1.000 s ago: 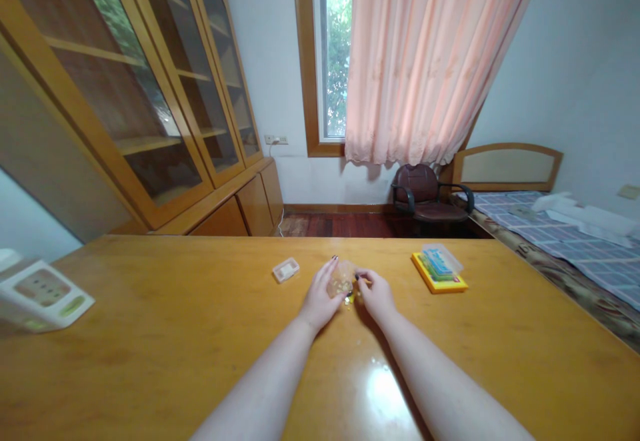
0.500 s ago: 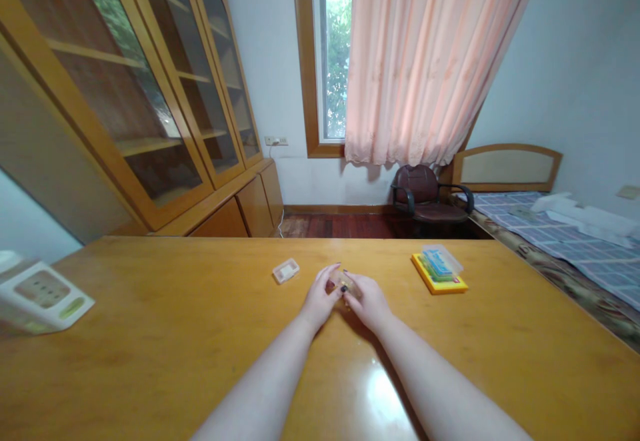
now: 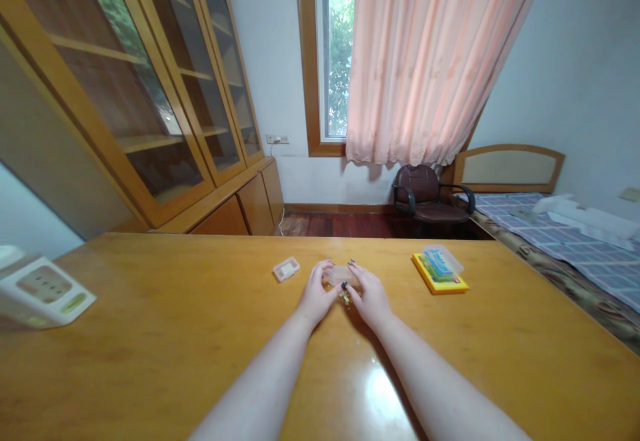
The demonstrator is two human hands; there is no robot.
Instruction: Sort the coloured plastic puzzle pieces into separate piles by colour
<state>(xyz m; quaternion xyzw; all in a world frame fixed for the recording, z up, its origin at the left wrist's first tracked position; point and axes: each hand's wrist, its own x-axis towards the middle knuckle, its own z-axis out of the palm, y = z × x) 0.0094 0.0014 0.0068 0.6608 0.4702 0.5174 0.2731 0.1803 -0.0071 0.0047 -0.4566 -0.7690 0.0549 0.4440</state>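
Small plastic case (image 3: 286,269) beside left hand (image 3: 316,298)

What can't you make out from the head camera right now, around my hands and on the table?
Head view:
Translucent item: partly covered by the fingers of both hands; what it is can't be told.
Small bits below it: too small, and crowded by the left hand and right hand.
White box: cut off by the left edge.
Small clear case: contents too small.

Translucent piece (image 3: 339,276), seemingly half behind fingers (image 3: 353,270)
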